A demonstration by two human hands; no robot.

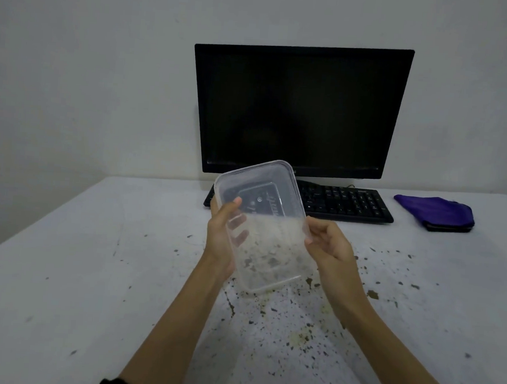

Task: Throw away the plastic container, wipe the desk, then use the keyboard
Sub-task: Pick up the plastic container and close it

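A clear rectangular plastic container [268, 238] is held tilted above the desk, its open side facing me. My left hand [220, 240] grips its left long side, with the fingers showing through the plastic. Its right long side is gripped by my right hand [330, 251]. The white desk [76, 269] below is spattered with dark specks and stains [300, 321]. A black keyboard [347, 203] lies at the back of the desk, its left part seen through the container. A folded purple cloth [438, 212] lies right of the keyboard.
A black monitor [298, 108] with a dark screen stands behind the keyboard against the pale wall. The desk's left edge runs diagonally from the wall toward the lower left.
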